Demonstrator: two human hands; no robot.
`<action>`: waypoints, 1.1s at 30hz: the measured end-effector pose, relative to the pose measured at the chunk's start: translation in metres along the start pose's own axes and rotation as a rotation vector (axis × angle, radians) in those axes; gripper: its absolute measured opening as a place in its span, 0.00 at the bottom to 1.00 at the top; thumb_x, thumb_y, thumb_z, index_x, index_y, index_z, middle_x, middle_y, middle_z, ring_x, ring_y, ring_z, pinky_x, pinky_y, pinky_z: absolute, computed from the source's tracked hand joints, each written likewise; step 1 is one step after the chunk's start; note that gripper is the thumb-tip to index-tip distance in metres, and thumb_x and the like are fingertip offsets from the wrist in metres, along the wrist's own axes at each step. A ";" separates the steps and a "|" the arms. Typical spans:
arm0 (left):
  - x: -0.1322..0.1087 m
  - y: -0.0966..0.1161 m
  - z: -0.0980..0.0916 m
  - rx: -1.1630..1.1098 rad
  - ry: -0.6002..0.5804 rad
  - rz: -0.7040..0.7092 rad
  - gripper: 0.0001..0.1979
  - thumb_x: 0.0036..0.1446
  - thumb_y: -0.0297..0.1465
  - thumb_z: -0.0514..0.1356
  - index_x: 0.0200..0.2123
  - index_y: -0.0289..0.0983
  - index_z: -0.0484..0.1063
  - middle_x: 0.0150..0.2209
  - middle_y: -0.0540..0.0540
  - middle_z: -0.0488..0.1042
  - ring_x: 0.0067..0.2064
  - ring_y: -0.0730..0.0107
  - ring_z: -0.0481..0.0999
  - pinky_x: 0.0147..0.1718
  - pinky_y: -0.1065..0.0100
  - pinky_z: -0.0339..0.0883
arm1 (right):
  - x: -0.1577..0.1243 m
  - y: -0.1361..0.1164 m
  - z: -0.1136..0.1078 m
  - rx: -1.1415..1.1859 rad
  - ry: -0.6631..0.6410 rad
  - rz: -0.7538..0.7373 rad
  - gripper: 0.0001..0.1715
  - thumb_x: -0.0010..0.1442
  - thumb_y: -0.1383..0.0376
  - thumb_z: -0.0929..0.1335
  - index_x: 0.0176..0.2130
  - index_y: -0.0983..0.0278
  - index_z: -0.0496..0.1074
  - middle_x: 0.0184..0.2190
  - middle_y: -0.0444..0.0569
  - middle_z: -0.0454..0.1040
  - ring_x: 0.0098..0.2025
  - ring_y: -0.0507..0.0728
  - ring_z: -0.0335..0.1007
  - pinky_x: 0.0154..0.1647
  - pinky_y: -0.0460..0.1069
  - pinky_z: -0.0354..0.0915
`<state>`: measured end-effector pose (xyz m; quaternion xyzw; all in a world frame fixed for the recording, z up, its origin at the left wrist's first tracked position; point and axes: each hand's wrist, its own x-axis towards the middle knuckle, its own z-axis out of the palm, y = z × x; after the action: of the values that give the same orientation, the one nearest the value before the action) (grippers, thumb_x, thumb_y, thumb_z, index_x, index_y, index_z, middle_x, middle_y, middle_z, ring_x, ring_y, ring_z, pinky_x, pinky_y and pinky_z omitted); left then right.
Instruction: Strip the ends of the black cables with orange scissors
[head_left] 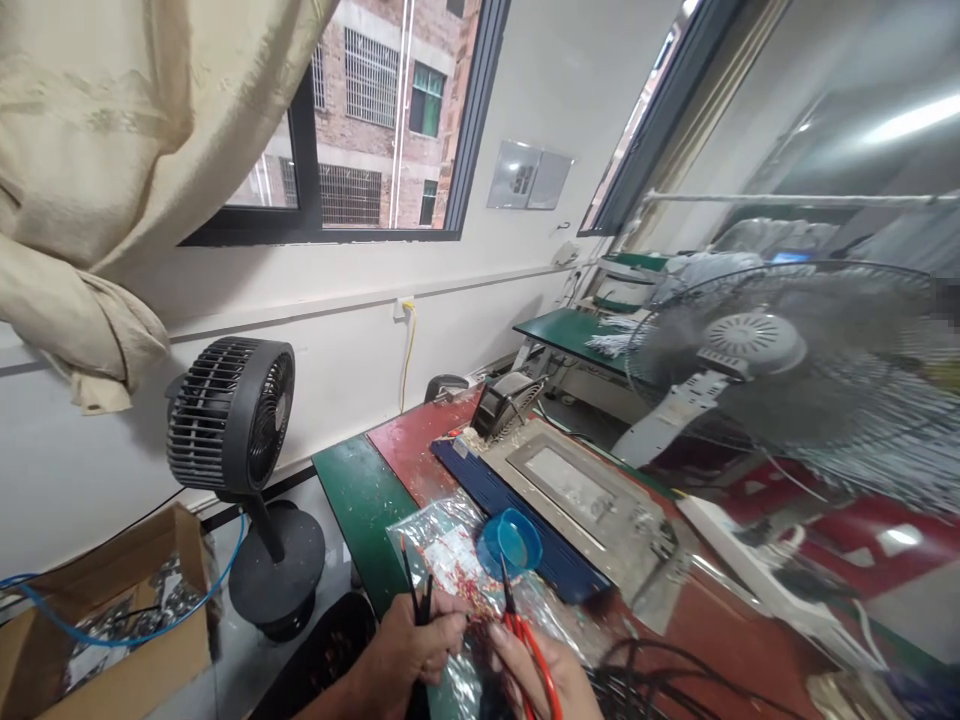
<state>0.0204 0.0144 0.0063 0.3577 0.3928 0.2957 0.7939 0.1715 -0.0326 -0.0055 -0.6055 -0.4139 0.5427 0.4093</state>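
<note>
My left hand [431,645] is closed around a pair of black tweezers [411,575], whose slim tips point up and away from me. In my right hand [555,680] is a pair of red-handled scissors [541,655], with the narrow dark blades pointing up in front of the blue cup. Both hands come close together at the bottom of the view. Something small and dark between the fingertips is too blurred to name. Beneath them a clear plastic bag [442,530] lies on the table, strewn with tiny red and yellow bits. A translucent blue cup [510,540] stands just beyond.
A dark blue tray [525,520] and a beige machine panel [585,480] lie behind the cup. Black cables [660,670] curl at right. A large white fan [750,345] stands right, a black fan [232,415] left. A cardboard box [180,560] sits on the floor.
</note>
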 end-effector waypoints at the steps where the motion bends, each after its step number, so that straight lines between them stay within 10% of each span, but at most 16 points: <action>1: -0.001 -0.001 0.000 -0.011 -0.027 0.015 0.23 0.37 0.45 0.66 0.31 0.33 0.71 0.17 0.56 0.60 0.16 0.85 0.48 0.18 0.72 0.37 | 0.000 0.000 0.002 0.069 0.004 0.015 0.30 0.46 0.39 0.64 0.20 0.63 0.61 0.10 0.36 0.52 0.14 0.46 0.46 0.16 0.44 0.43; 33: 0.001 -0.018 -0.001 -0.105 -0.214 -0.037 0.21 0.42 0.47 0.61 0.16 0.35 0.62 0.09 0.58 0.51 0.12 0.84 0.45 0.15 0.71 0.34 | -0.001 0.006 0.018 0.417 -0.129 0.023 0.28 0.50 0.45 0.66 0.18 0.66 0.63 0.11 0.38 0.59 0.10 0.43 0.48 0.10 0.41 0.43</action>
<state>0.0237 0.0052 -0.0092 0.3379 0.2964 0.2615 0.8542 0.1539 -0.0344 -0.0122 -0.4764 -0.3112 0.6588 0.4922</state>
